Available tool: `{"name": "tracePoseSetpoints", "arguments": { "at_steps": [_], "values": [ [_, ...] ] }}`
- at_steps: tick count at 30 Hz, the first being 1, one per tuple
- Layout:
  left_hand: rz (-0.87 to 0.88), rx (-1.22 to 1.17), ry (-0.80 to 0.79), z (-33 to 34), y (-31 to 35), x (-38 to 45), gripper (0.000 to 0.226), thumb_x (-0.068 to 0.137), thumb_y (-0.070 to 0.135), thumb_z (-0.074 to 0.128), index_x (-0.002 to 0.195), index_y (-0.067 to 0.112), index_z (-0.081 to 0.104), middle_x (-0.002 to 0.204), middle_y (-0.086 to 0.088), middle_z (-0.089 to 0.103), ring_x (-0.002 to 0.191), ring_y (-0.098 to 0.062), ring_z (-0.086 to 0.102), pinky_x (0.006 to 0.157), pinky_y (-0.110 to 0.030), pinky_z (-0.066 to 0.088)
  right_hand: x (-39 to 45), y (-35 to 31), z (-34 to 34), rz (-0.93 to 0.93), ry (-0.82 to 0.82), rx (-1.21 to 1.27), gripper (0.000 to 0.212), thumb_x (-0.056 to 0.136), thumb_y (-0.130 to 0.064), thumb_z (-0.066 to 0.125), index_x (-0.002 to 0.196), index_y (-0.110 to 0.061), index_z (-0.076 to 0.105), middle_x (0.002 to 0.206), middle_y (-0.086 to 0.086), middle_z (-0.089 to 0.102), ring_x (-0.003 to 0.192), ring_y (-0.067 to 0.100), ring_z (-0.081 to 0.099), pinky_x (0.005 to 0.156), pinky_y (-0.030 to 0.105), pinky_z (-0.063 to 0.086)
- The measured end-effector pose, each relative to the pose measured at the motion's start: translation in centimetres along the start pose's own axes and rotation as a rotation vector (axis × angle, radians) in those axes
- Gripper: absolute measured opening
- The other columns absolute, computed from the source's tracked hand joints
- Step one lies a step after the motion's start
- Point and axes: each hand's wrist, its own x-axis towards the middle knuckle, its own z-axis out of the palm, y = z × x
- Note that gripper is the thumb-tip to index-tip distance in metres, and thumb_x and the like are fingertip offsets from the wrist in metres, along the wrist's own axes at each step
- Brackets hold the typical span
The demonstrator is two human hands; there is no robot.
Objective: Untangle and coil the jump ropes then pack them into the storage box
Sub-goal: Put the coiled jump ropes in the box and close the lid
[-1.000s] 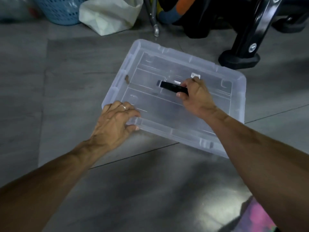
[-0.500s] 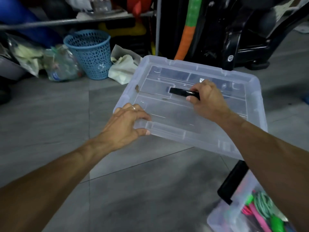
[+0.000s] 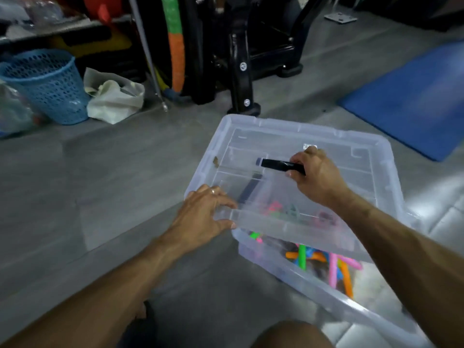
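Lid in both hands, over box

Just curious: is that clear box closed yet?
Not yet. The lid, held by both hands, sits askew over the storage box, leaving colourful jump ropes exposed.

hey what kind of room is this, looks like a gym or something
Probably a home gym or storage corner: a blue exercise mat on the floor, black exercise equipment behind, and a clear box of jump ropes.
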Motion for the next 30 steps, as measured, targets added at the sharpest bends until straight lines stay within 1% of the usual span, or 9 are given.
{"name": "tracePoseSetpoints", "arguments": {
  "at_steps": [5,9,18,20,23,25,27,28,30],
  "values": [
    [-0.006,-0.068,-0.107,5.9,3.5,0.2,0.042,0.059,0.046,0.074,0.097,0.027,0.072,0.096,0.017,0.057,0.096,-0.008,0.05,0.091,-0.038,0.044,-6.1,5.9,0.3,0.144,-0.034,0.012,0.025,0.083,-0.025,0.065,0.105,-0.012,0.065,0.099,0.013,0.057,0.099,0.033,0.052,0.081,0.04,0.046],
    [-0.002,-0.042,-0.188,9.4,3.8,-0.3,0.042,0.056,0.038,0.081,0.094,0.024,0.073,0.095,0.007,0.065,0.092,-0.018,0.057,0.087,-0.04,0.048,-9.7,8.4,2.5,0.217,-0.075,0.035,0.023,0.081,-0.019,0.063,0.103,-0.01,0.065,0.098,0.015,0.056,0.097,0.037,0.051,0.079,0.042,0.045],
    [0.004,0.014,-0.222,11.2,4.0,0.4,0.04,0.058,0.027,0.087,0.095,0.025,0.072,0.098,0.006,0.064,0.096,-0.016,0.055,0.091,-0.042,0.044,-11.0,10.5,4.4,0.229,-0.105,0.092,0.019,0.086,-0.022,0.061,0.1,-0.009,0.065,0.095,0.012,0.056,0.089,0.033,0.052,0.071,0.042,0.047],
    [0.009,0.018,-0.228,11.3,4.1,0.7,0.041,0.059,0.029,0.087,0.096,0.026,0.072,0.099,0.007,0.063,0.097,-0.015,0.053,0.092,-0.041,0.043,-10.9,10.7,4.4,0.235,-0.093,0.095,0.019,0.085,-0.022,0.063,0.1,-0.011,0.067,0.093,0.011,0.057,0.087,0.032,0.054,0.069,0.04,0.048],
    [-0.004,0.026,-0.266,11.1,4.1,1.2,0.044,0.061,0.047,0.084,0.097,0.026,0.071,0.097,0.011,0.059,0.099,-0.01,0.05,0.088,-0.029,0.041,-10.9,10.8,4.7,0.265,-0.073,0.119,0.018,0.082,-0.02,0.064,0.098,-0.013,0.069,0.091,0.01,0.057,0.088,0.031,0.056,0.066,0.036,0.044],
    [0.019,0.085,-0.168,11.2,4.1,1.7,0.039,0.068,0.05,0.075,0.096,0.022,0.071,0.097,0.01,0.057,0.101,-0.013,0.049,0.085,-0.029,0.04,-11.0,10.8,4.7,0.271,-0.081,0.124,0.019,0.082,-0.021,0.064,0.098,-0.013,0.069,0.091,0.009,0.057,0.088,0.03,0.055,0.065,0.033,0.042],
    [-0.007,0.191,-0.014,11.5,4.4,2.5,0.033,0.077,0.037,0.07,0.106,0.021,0.068,0.111,0.002,0.055,0.111,-0.021,0.047,0.091,-0.033,0.037,-11.2,11.1,4.7,0.26,-0.088,0.112,0.019,0.083,-0.024,0.064,0.098,-0.014,0.069,0.09,0.007,0.056,0.088,0.029,0.055,0.064,0.033,0.042],
    [-0.055,0.216,0.009,11.7,4.6,2.8,0.041,0.08,0.032,0.07,0.118,0.019,0.062,0.122,-0.002,0.051,0.118,-0.023,0.043,0.096,-0.035,0.035,-11.3,11.3,4.5,0.254,-0.095,0.102,0.019,0.083,-0.025,0.064,0.098,-0.014,0.069,0.089,0.007,0.055,0.087,0.029,0.055,0.064,0.033,0.042],
    [-0.132,0.209,-0.061,12.1,4.7,3.2,0.062,0.086,0.034,0.065,0.141,0.017,0.042,0.145,-0.006,0.035,0.134,-0.026,0.029,0.108,-0.034,0.026,-11.1,11.4,4.2,0.261,-0.114,0.078,0.018,0.082,-0.026,0.064,0.095,-0.014,0.07,0.089,0.007,0.055,0.088,0.031,0.056,0.062,0.032,0.041]
  ]
}}
